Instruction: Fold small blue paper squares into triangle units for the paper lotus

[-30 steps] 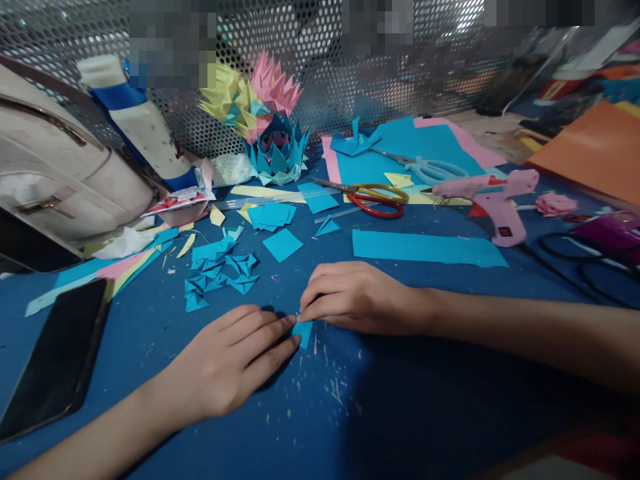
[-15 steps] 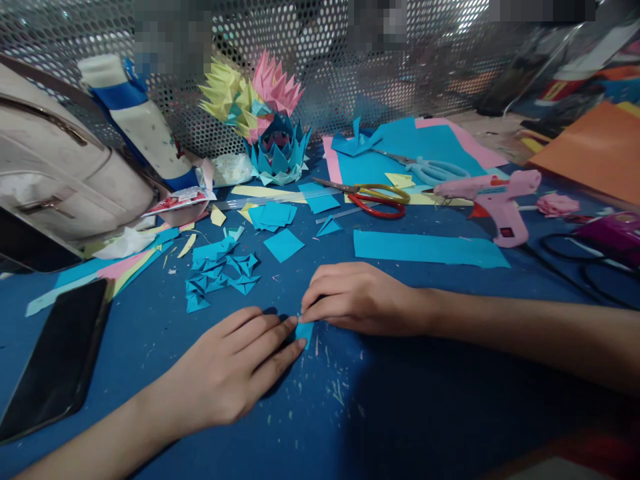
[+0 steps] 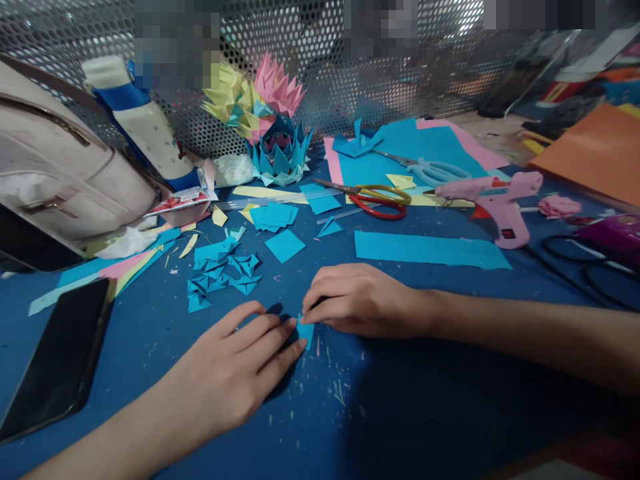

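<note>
A small blue paper piece [image 3: 306, 333] lies on the dark blue table [image 3: 280, 427] between my two hands. My left hand [image 3: 245, 367] rests at its left side, thumb and forefinger tips touching the paper, the other fingers bent. From the right, my right hand [image 3: 357, 300] pinches the paper's top edge with closed fingers, which partly cover it. Several folded blue pieces [image 3: 220, 270] lie beyond my left hand. A blue paper square [image 3: 285, 246] and a small blue triangle [image 3: 331, 227] are farther back, near a stack of blue squares [image 3: 273, 216].
A phone [image 3: 55, 360] and a pale bag [image 3: 60, 160] are on the left. Farther back stand a bottle [image 3: 140, 120] and paper flowers [image 3: 277, 147]. Red-and-yellow scissors [image 3: 377, 200], a blue strip [image 3: 430, 250] and a pink glue gun [image 3: 510, 207] lie beyond my right hand.
My left forefinger and thumb stay at the paper, while the other fingers of that hand have lifted and bent slightly. My right hand keeps nearly the same place.
</note>
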The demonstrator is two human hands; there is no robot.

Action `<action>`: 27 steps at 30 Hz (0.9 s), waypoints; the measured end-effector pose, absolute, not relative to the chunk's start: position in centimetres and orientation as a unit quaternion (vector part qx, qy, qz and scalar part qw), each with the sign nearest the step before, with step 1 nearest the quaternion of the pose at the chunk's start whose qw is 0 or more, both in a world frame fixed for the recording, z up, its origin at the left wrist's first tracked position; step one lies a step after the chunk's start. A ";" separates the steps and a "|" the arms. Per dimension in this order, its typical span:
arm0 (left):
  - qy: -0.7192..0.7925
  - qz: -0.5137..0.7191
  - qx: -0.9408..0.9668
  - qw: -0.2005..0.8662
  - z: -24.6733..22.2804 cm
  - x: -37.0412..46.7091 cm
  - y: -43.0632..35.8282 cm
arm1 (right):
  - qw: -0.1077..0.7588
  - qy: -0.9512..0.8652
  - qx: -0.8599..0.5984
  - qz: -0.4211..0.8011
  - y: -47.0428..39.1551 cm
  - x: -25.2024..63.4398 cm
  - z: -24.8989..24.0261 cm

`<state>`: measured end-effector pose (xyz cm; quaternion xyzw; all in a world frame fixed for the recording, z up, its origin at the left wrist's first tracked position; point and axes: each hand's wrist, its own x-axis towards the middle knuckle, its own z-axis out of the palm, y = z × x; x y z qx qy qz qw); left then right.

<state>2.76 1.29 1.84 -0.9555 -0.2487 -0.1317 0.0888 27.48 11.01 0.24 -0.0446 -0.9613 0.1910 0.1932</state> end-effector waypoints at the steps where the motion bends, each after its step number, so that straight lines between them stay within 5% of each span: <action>1: -0.253 -0.128 -0.954 0.101 1.9 2.9 0.9 | 0.195 -0.962 -0.044 0.188 11.0 27.5 0.2; 12: -0.303 -0.045 -0.914 0.265 1.3 4.9 -3.7 | 0.190 -0.972 -0.045 0.130 10.7 27.2 0.3; 27: -0.299 -0.130 -0.916 0.234 1.1 4.1 -1.9 | 0.161 -0.986 -0.018 -0.033 11.3 28.0 2.1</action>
